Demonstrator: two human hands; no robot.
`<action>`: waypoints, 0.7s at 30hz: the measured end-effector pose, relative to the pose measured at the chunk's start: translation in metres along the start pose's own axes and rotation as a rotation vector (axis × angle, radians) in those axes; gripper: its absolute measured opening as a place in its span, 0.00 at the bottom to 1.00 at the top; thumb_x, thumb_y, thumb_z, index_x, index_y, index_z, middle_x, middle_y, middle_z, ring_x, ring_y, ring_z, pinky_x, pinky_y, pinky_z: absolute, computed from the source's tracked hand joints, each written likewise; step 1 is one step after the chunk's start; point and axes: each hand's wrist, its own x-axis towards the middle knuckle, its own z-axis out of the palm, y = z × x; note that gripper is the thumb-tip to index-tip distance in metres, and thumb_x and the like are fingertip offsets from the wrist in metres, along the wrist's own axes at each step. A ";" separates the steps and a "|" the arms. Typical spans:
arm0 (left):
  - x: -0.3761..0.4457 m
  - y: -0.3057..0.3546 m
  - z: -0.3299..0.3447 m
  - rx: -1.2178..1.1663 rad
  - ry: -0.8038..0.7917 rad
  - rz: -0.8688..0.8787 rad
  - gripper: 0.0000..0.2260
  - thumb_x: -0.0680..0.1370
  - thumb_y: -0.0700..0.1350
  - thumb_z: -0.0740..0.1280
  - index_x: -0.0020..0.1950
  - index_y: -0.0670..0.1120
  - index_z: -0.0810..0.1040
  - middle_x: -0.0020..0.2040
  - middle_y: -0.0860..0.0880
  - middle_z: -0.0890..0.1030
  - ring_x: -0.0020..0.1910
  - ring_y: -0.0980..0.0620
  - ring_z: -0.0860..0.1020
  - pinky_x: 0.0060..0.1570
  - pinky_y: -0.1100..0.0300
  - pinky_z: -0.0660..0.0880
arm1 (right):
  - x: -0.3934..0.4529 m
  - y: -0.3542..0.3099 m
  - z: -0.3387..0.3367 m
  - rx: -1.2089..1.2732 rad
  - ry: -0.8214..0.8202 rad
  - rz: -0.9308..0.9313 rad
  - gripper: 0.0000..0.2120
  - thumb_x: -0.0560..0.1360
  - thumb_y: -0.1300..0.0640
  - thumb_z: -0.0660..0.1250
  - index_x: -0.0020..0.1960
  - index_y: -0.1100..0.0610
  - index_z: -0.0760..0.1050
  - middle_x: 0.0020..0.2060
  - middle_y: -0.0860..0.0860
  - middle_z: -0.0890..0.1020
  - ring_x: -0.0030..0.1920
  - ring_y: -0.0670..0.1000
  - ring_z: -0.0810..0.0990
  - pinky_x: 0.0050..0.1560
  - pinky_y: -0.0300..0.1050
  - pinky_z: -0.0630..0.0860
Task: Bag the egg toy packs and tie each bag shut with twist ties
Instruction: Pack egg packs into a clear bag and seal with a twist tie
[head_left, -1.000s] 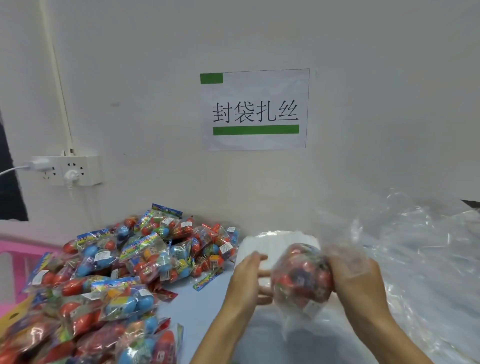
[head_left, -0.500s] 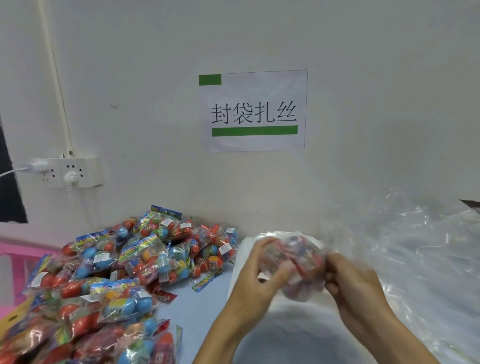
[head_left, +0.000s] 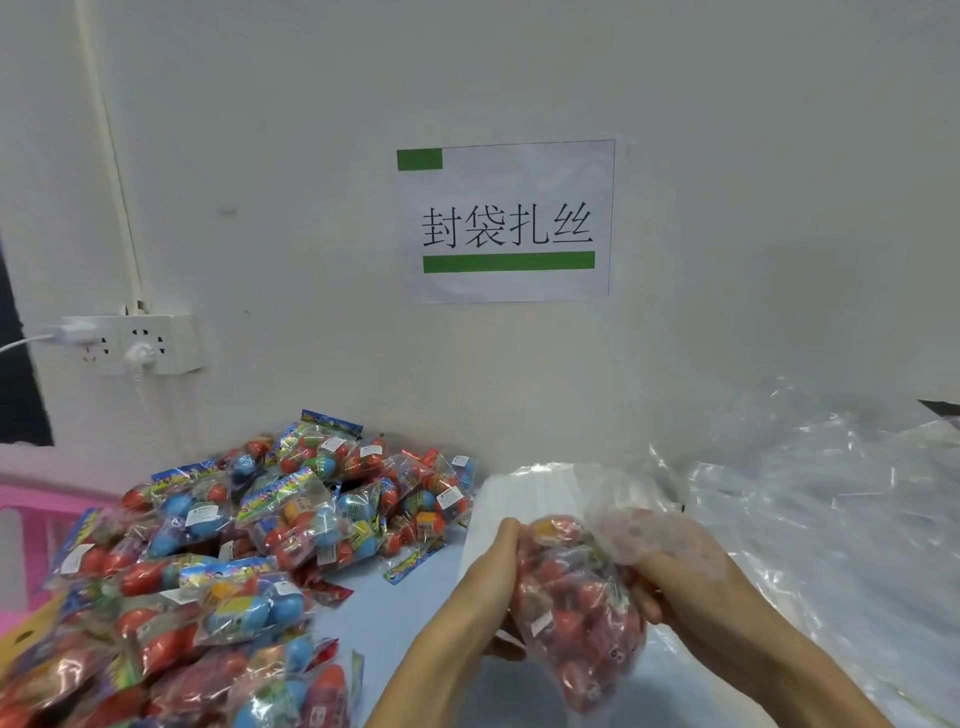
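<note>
I hold a clear plastic bag (head_left: 582, 613) filled with red and orange egg toy packs between both hands, low in the middle of the view. My left hand (head_left: 491, 577) grips its left side. My right hand (head_left: 675, 577) grips the right side, where the loose bag top (head_left: 631, 525) bunches over my fingers. A big heap of loose egg toy packs (head_left: 249, 540) in blue, red and yellow lies on the table to the left. No twist tie shows.
A stack of flat clear bags (head_left: 530, 493) lies behind my hands. A large crumpled clear plastic sheet (head_left: 831, 509) fills the right side. A pink crate (head_left: 31, 514) stands at far left. The wall carries a paper sign (head_left: 506, 221) and a socket strip (head_left: 130, 343).
The filled bag has dropped lower and turned so it hangs lengthwise between my hands. My left hand moved from the bag's top to its left side, and the right hand now has the loose top.
</note>
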 end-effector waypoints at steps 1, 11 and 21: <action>0.001 -0.001 0.000 0.138 0.074 0.064 0.21 0.83 0.55 0.51 0.50 0.45 0.79 0.50 0.42 0.83 0.45 0.48 0.80 0.43 0.59 0.77 | 0.001 0.003 0.002 -0.040 0.016 0.006 0.12 0.70 0.47 0.74 0.32 0.53 0.81 0.23 0.48 0.72 0.23 0.45 0.68 0.26 0.33 0.66; -0.024 0.004 0.011 0.329 -0.190 0.673 0.18 0.73 0.46 0.64 0.62 0.52 0.80 0.58 0.55 0.83 0.60 0.58 0.79 0.63 0.60 0.74 | 0.006 0.013 0.012 -0.314 0.078 0.063 0.08 0.73 0.49 0.68 0.47 0.42 0.86 0.40 0.44 0.87 0.40 0.43 0.84 0.38 0.34 0.76; -0.022 0.011 0.017 -0.002 0.154 0.641 0.11 0.82 0.35 0.60 0.47 0.44 0.82 0.42 0.48 0.85 0.44 0.50 0.83 0.45 0.59 0.80 | 0.008 0.017 0.027 -0.403 0.074 0.074 0.11 0.78 0.50 0.69 0.38 0.51 0.83 0.32 0.46 0.83 0.34 0.44 0.79 0.40 0.39 0.73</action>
